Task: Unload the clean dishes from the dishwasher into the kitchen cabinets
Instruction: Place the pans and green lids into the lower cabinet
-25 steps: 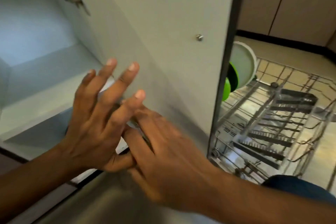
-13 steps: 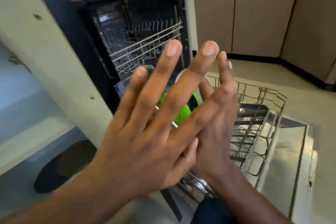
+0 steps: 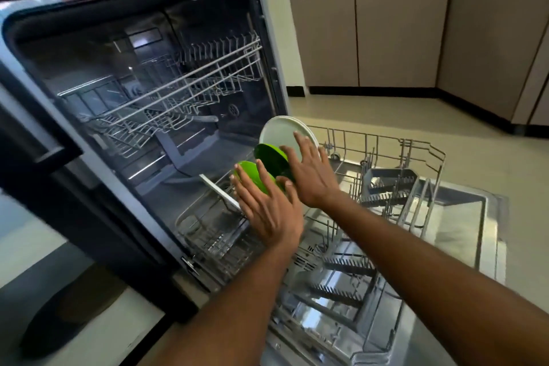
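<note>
1. The left hand (image 3: pixel 269 211), fingers straight, holds nothing just before the near green plate (image 3: pixel 252 175).
2. The right hand (image 3: pixel 309 175), fingers spread, grips nothing at the dark green plate (image 3: pixel 271 157) and white plate (image 3: pixel 282 131), all upright in the lower rack (image 3: pixel 386 187).

The lower dishwasher rack (image 3: pixel 383 157) is sitting pulled out over the open door (image 3: pixel 463 226). A white plate (image 3: pixel 282 131), two green plates (image 3: pixel 271 157) and a flat white dish (image 3: pixel 219 192) are standing in its tines.
</note>
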### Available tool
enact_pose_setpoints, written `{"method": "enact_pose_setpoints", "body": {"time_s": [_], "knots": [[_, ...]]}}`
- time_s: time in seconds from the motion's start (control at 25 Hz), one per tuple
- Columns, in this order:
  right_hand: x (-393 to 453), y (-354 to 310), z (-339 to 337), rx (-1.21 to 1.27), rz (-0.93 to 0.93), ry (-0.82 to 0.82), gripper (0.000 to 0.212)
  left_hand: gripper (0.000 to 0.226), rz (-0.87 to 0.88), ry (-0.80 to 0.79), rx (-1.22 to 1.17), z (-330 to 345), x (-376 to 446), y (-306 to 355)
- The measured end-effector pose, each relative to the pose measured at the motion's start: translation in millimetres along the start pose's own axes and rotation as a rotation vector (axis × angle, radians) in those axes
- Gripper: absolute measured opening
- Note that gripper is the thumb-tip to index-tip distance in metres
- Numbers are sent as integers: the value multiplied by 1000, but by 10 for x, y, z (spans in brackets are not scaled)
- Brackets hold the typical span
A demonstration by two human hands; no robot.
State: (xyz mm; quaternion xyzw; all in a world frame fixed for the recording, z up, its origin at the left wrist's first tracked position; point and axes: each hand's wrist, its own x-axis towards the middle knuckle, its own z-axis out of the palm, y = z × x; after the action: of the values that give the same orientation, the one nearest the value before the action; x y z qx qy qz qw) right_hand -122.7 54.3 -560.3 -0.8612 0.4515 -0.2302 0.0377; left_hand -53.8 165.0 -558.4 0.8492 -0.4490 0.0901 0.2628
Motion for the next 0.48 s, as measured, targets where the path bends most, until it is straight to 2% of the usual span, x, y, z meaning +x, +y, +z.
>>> {"method": "enact_pose_setpoints", "body": {"time_s": [0.08,0.16,0.24,0.32,0.4,0.48], "knots": [[135,46,208,67,93,44,76,97,84,74,151,62,194,-67],[326,89,248,219,298,172,77,97,24,248,116,14,417,-75],[528,209,242,403,462,196,77,102,-243,414,-34,-34,566,-109],[678,365,244,577,572,149,66,105,-542,483,-278,-98,585,-178],[700,423,240,626,598,86,47,89,-725,385,-511,-139,504,-243],[613,387,187,635,572,105,38,63,-730,231,-579,-172,417,-216]]}}
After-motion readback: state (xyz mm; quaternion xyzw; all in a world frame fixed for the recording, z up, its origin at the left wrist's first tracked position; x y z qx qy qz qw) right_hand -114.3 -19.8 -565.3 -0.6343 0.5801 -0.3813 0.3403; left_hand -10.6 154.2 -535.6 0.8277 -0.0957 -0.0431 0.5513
